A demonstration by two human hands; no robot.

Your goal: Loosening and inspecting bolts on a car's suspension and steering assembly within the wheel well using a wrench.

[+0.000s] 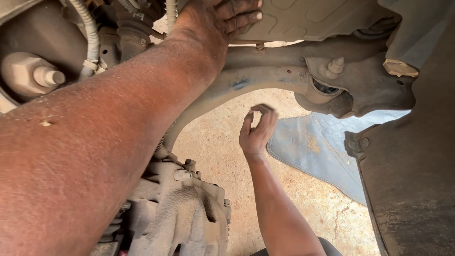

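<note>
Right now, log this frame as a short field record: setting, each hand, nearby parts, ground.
setting: under a raised car, at the wheel area
left hand: pressed flat on the underbody panel
right hand: raised below the control arm, fingertips pinched, nothing visible in them
nearby: brake caliper, hub nut
ground: rubber floor mat on the dusty concrete floor

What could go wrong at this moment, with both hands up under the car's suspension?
The left hand presses flat on the underbody panel; if it slips, the forearm could scrape the control arm or its bolt. The right hand, fingers pinched below that arm, seems to hold something too small to see; it could drop onto the dusty concrete floor and get lost.
</note>
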